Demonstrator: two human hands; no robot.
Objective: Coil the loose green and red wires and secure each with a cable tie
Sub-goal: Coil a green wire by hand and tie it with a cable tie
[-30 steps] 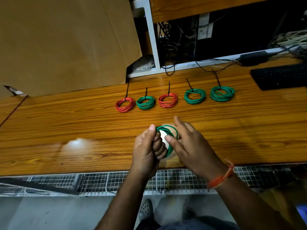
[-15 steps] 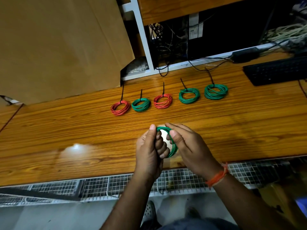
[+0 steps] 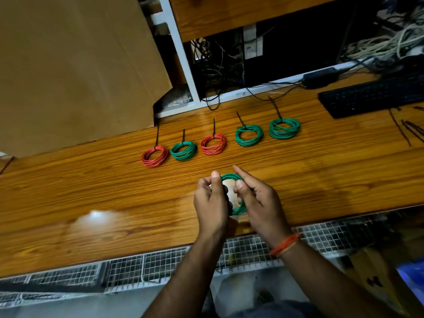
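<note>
Above the front part of the wooden table [image 3: 91, 187] I hold a green wire coil [image 3: 231, 176] between both hands. My left hand [image 3: 212, 203] grips its left side with curled fingers, thumb up. My right hand [image 3: 257, 200] pinches its right side between thumb and fingers. Much of the coil is hidden by my fingers. Behind it lies a row of tied coils, each with a black cable tie: a red coil [image 3: 154, 156], a green coil [image 3: 183, 150], a second red coil [image 3: 213, 144], and two more green coils [image 3: 249, 135] [image 3: 284, 128].
A large cardboard sheet [image 3: 73, 65] leans at the back left. A black keyboard [image 3: 371, 97] lies at the back right, with loose black cable ties [image 3: 410, 130] beside it. Tangled cables fill the shelf opening [image 3: 218, 63] behind. A wire mesh tray [image 3: 160, 265] runs under the table's front edge.
Both hands stay on the green coil; my fingers have shifted a little round it. The view has drifted, so the tied coils appear a bit lower and further left.
</note>
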